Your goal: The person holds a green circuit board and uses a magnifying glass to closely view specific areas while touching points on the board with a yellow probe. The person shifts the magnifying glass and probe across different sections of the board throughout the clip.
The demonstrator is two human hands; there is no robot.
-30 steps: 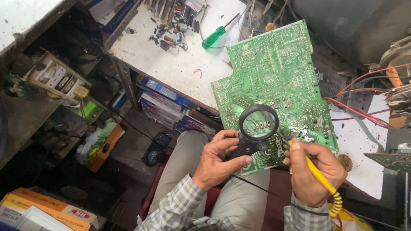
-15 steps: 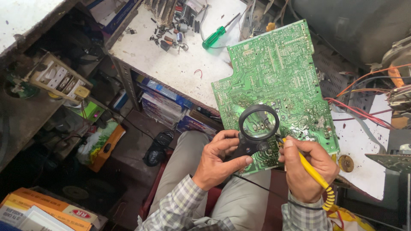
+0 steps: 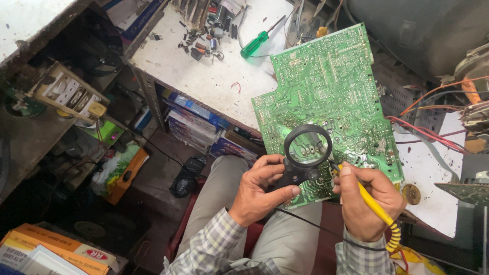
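Observation:
A large green circuit board (image 3: 331,91) lies solder side up, overhanging the white workbench's near edge above my lap. My left hand (image 3: 260,191) grips the black handle of a round magnifying glass (image 3: 307,147), holding the lens just over the board's lower part. My right hand (image 3: 367,201) holds a yellow-handled soldering iron (image 3: 369,201) like a pen. Its tip points at the board just right of the lens. A coiled yellow cord runs back from the iron past my wrist.
A green-handled screwdriver (image 3: 257,43) and several small loose parts (image 3: 201,43) lie on the white workbench (image 3: 204,76). Red and orange wires (image 3: 423,127) trail right of the board. A switch panel (image 3: 69,94) sits on the left shelf. Boxes lie on the floor (image 3: 46,254).
My right hand with the soldering iron has shifted slightly left, closer to the lens. The magnifying glass and board stay about where they were.

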